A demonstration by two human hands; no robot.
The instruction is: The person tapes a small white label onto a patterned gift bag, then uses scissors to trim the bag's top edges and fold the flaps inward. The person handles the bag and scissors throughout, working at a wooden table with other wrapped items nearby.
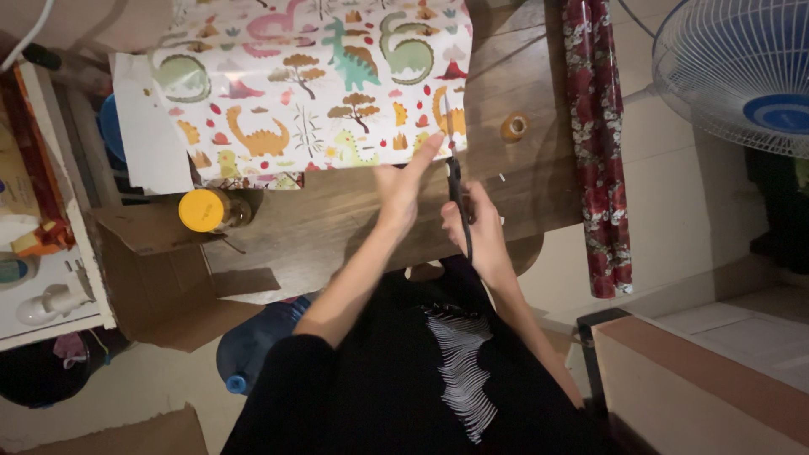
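A: What does the wrapping paper (320, 84) look like?

B: White, printed with dinosaurs, trees and volcanoes in green, orange and pink. It lies flat over the far left part of the desk (337, 227), its near edge facing the person.

A: And the hands?

B: The left hand (403, 181) presses that near edge, fingers stretched flat. The right hand (476, 227) grips black-handled scissors (455, 181), blades biting into the paper's edge.

A: Anything else?

B: A yellow-capped jar (209, 211) by the desk's left edge, a tape roll (514, 127) near the right, a red roll (598, 143) alongside.
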